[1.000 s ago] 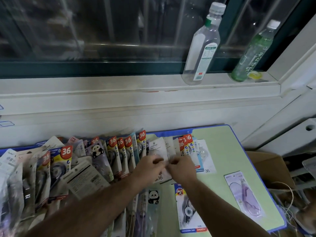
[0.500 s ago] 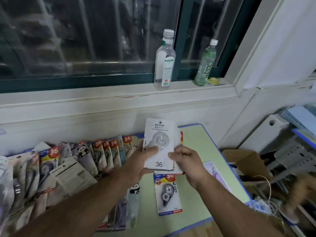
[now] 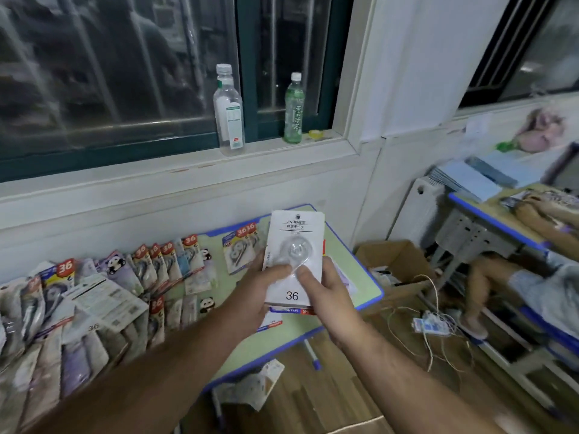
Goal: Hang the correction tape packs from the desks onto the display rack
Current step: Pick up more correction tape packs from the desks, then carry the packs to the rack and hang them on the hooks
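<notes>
Left hand (image 3: 261,289) and right hand (image 3: 332,291), thumbs clamped on a small stack of correction tape packs (image 3: 296,242) held upright above the green desk (image 3: 360,277): pick-up stage, next likely carrying it to the display rack, which is out of view.

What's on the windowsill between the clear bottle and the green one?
Nothing; the head view shows bare windowsill between the clear bottle and the green bottle.

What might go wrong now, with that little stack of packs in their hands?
The left hand and right hand pinch the white card pack marked 36 with a red-edged pack behind it; that one might slip out. The white power strip with tangled cables on the right could trip anyone walking off.
</notes>
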The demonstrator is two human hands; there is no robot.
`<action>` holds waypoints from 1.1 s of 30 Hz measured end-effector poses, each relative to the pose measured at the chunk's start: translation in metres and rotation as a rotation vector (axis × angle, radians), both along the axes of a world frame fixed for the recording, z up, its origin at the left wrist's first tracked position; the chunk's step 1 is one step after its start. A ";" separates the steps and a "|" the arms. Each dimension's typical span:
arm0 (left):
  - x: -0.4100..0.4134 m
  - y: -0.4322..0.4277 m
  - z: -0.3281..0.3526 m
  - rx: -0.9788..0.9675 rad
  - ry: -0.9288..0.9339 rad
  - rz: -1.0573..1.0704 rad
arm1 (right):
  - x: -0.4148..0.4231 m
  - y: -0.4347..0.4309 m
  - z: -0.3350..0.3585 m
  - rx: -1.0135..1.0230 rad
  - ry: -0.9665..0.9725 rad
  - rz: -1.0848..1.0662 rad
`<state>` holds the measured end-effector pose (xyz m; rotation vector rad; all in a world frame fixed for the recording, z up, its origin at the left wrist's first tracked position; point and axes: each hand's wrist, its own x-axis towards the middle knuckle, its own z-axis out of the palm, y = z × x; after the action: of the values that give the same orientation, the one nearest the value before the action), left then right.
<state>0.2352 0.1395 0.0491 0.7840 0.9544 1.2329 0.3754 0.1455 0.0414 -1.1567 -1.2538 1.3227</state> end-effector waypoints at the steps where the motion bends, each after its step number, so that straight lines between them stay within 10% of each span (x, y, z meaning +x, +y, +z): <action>1: 0.010 -0.005 0.003 0.013 0.006 -0.030 | 0.009 -0.009 0.002 0.011 0.016 -0.052; 14: 0.094 -0.127 0.000 -0.220 -0.001 -0.440 | 0.087 -0.196 0.011 -0.138 0.037 -0.507; 33: 0.288 -0.413 0.005 -0.005 0.148 -0.996 | 0.212 -0.542 0.021 -0.136 0.180 -1.206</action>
<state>0.5227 -0.2737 0.0542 1.1578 0.5364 0.3051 0.5874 -0.3964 0.0621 -1.4690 -0.1714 0.5497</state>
